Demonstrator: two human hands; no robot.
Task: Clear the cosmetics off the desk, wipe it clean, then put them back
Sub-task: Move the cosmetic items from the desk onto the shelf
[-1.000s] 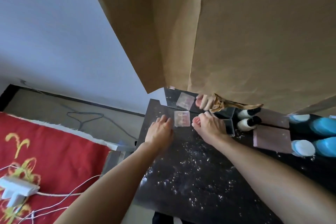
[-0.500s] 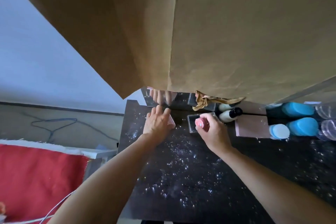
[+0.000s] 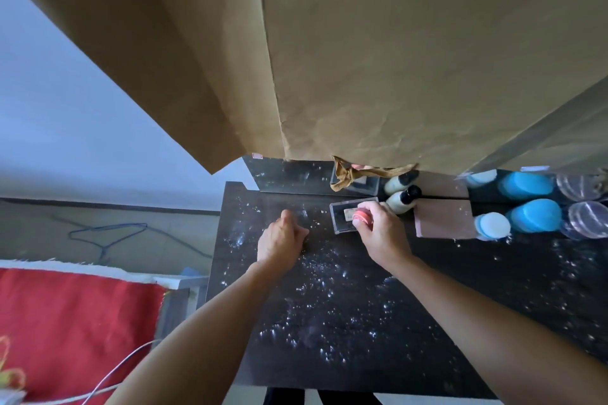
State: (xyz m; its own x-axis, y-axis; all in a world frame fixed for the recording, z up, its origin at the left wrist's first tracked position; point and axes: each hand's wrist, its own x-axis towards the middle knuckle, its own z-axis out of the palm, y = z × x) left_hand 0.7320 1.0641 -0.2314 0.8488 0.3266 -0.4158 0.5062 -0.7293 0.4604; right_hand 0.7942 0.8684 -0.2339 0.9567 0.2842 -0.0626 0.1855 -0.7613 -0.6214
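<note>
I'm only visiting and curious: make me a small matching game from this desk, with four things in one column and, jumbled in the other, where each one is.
Things
1. coral round pot
2. white bottle with black cap
3. blue-lidded jar
4. red cloth

Places
a. off the desk, to its left
b. between the clear box and the pinkish flat box
c. held in the right hand
d. just right of the white-lidded container

Pairs: 1-c, 2-b, 3-d, 4-a
</note>
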